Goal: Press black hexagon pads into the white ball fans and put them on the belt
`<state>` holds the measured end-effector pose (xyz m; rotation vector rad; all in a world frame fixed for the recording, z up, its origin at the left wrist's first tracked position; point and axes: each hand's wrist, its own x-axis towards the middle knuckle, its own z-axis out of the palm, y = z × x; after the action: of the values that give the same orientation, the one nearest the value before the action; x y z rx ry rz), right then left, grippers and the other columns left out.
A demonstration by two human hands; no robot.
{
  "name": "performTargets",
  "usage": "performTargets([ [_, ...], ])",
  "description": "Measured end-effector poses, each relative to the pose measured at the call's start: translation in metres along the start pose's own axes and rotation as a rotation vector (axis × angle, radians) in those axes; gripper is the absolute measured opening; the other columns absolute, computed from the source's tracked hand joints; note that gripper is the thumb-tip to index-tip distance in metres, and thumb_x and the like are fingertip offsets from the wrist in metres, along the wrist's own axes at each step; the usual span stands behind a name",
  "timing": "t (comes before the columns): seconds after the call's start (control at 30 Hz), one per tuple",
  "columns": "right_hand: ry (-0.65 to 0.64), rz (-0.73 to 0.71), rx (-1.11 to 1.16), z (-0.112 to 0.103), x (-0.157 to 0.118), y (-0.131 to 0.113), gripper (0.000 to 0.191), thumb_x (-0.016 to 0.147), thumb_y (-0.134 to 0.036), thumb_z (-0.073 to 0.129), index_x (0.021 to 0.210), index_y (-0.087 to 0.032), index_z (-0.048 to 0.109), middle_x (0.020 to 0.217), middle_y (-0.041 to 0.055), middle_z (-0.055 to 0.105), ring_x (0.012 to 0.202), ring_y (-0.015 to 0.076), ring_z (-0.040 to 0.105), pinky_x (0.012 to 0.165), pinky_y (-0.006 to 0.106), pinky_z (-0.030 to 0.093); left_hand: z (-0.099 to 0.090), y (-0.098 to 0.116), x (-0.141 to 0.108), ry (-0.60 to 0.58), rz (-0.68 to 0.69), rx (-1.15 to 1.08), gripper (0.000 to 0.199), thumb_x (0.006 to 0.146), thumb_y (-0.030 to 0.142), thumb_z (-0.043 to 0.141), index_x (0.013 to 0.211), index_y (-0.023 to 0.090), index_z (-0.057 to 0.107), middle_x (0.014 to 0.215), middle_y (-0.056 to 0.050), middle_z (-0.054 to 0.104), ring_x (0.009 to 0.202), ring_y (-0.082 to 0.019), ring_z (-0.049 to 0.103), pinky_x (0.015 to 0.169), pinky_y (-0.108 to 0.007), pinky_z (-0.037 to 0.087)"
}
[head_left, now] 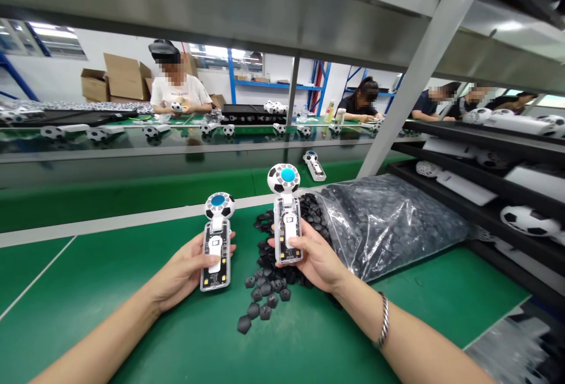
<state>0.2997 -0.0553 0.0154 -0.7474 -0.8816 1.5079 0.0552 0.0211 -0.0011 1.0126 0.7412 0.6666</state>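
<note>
Green matting covers the surface (132, 290); a clear plastic bag of black pieces (388, 225) lies at two o'clock, a loose heap of small black pentagon caps (269, 290) between my hands. My left hand (185, 272) clamps one clear-bodied handheld fan with a football-patterned head (216, 242); my right hand (315, 257) clamps its twin (286, 219), upright. They look light, rigid, slick; I'd grip the handle sides, not the head.

The scene is brightly and evenly lit from overhead; glare is seen on the far glossy shelf (176, 139), and edges are bent by wide-angle distortion.
</note>
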Motion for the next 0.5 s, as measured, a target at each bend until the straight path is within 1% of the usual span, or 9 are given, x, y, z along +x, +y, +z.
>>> performTargets([
  [0.2, -0.017, 0.005, 0.011, 0.003, -0.005, -0.001, 0.037, 0.077, -0.02, 0.058, 0.113, -0.025, 0.049, 0.115, 0.0065, 0.054, 0.103, 0.0256, 0.055, 0.062, 0.032, 0.054, 0.005, 0.002, -0.003, 0.04, -0.021, -0.054, 0.049, 0.068, 0.012, 0.067, 0.114, 0.024, 0.054, 0.129, -0.006, 0.049, 0.117, -0.028, 0.046, 0.086, -0.031, 0.049],
  [0.27, -0.017, 0.012, 0.006, 0.003, -0.007, -0.009, 0.036, 0.078, -0.023, 0.06, 0.112, -0.025, 0.05, 0.109, 0.0061, 0.056, 0.095, 0.0214, 0.058, 0.062, 0.032, 0.054, 0.004, 0.006, 0.0, 0.091, -0.027, -0.097, 0.044, 0.07, 0.013, 0.066, 0.112, 0.022, 0.055, 0.127, -0.007, 0.051, 0.113, -0.026, 0.05, 0.086, -0.031, 0.05],
  [0.33, -0.018, 0.052, -0.029, -0.001, -0.003, -0.023, 0.034, 0.078, -0.026, 0.061, 0.11, -0.022, 0.051, 0.097, 0.0051, 0.06, 0.08, 0.0158, 0.06, 0.062, 0.032, 0.055, -0.001, 0.014, 0.008, 0.173, -0.027, -0.111, 0.037, 0.073, 0.016, 0.064, 0.109, 0.018, 0.057, 0.121, -0.009, 0.056, 0.103, -0.022, 0.057, 0.081, -0.029, 0.052],
  [0.4, 0.012, 0.114, -0.117, -0.008, 0.012, -0.041, 0.027, 0.079, -0.027, 0.06, 0.103, -0.017, 0.055, 0.082, 0.0032, 0.06, 0.066, 0.0124, 0.059, 0.06, 0.032, 0.055, -0.011, 0.026, 0.023, 0.274, 0.001, -0.074, 0.032, 0.074, 0.018, 0.064, 0.105, 0.014, 0.058, 0.108, -0.01, 0.063, 0.087, -0.019, 0.063, 0.071, -0.026, 0.054],
  [0.47, 0.095, 0.15, -0.242, -0.017, 0.039, -0.06, 0.018, 0.082, -0.027, 0.056, 0.094, -0.014, 0.057, 0.072, 0.0018, 0.058, 0.06, 0.0119, 0.058, 0.057, 0.031, 0.055, -0.024, 0.042, 0.045, 0.35, 0.07, -0.012, 0.031, 0.072, 0.017, 0.065, 0.103, 0.013, 0.059, 0.094, -0.008, 0.066, 0.074, -0.016, 0.064, 0.061, -0.022, 0.053],
  [0.5, 0.153, 0.154, -0.315, -0.021, 0.056, -0.068, 0.015, 0.085, -0.025, 0.052, 0.092, -0.014, 0.056, 0.071, 0.0017, 0.058, 0.059, 0.0115, 0.058, 0.056, 0.03, 0.055, -0.031, 0.051, 0.058, 0.375, 0.113, 0.014, 0.032, 0.071, 0.016, 0.066, 0.102, 0.013, 0.059, 0.089, -0.006, 0.067, 0.069, -0.014, 0.063, 0.058, -0.021, 0.052],
])
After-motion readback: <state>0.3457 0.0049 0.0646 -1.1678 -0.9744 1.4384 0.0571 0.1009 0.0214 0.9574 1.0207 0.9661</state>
